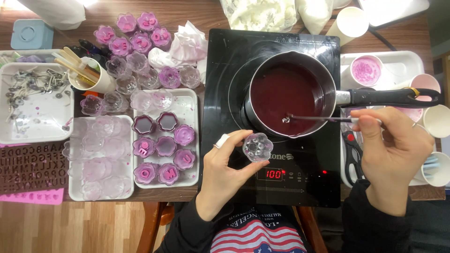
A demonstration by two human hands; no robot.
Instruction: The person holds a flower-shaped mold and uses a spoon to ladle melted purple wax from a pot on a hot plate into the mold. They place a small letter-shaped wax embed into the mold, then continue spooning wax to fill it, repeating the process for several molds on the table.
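white tray, scissors, paper cups

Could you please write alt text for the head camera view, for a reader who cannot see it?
The left hand holds a small clear flower-shaped cup over a black hotplate, while the right hand dips a thin tool into a saucepan of dark red liquid. Trays of purple-filled and clear cups sit to the left.
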